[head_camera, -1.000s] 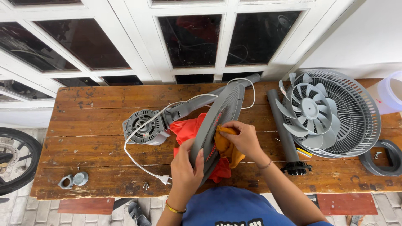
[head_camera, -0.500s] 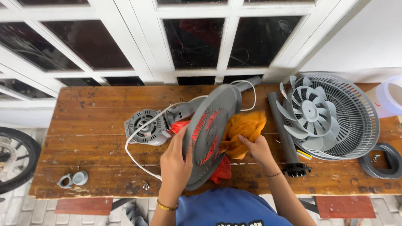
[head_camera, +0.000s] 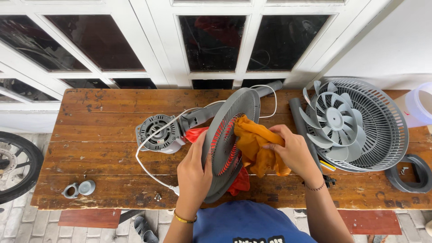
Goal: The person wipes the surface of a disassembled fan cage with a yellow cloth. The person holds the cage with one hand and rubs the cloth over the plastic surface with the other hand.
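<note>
My left hand (head_camera: 194, 173) grips the lower rim of a round grey fan grille (head_camera: 227, 137), holding it up on edge above the wooden table (head_camera: 103, 144). My right hand (head_camera: 294, 150) clutches an orange cloth (head_camera: 255, 143) and presses it against the grille's right face. A red cloth (head_camera: 240, 182) lies under the grille. Just left of the grille rests the grey fan motor (head_camera: 157, 133) with its white cord (head_camera: 148, 168) and plug.
On the right of the table lie another grey grille with the fan blade (head_camera: 334, 119) on it, a dark pole (head_camera: 300, 118), a dark ring (head_camera: 411, 173) and a white container (head_camera: 420, 105). Small caps (head_camera: 80, 189) sit front left. A wheel (head_camera: 15, 164) stands beside the table.
The grille has been turned more upright and face-on. My right hand with the orange cloth has moved from the grille's edge onto its right face.
</note>
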